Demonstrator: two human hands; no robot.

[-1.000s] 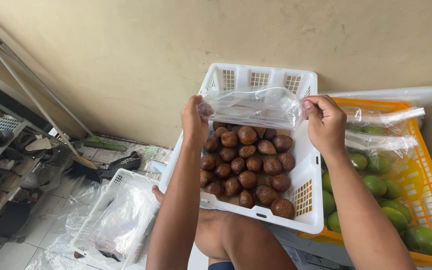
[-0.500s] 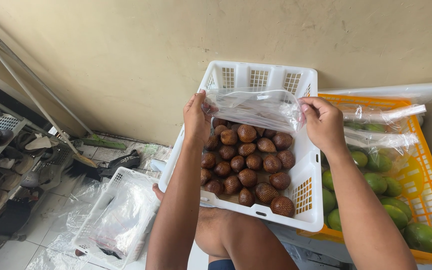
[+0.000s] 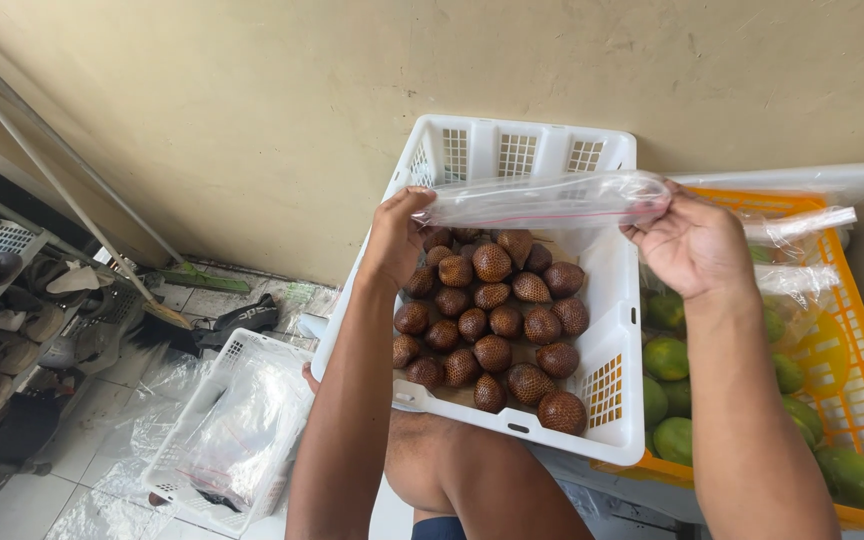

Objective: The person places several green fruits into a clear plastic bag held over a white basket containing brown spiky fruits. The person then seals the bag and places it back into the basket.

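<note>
Left hand (image 3: 397, 235) and right hand (image 3: 690, 243) pinch a clear bag (image 3: 552, 200) flat and wide above the brown fruits (image 3: 492, 320).

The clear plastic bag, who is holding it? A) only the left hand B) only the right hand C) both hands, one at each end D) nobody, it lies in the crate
C: the left hand grips one end of the clear plastic bag and the right hand grips the other, stretching it above the white crate of brown scaly fruits.
</note>
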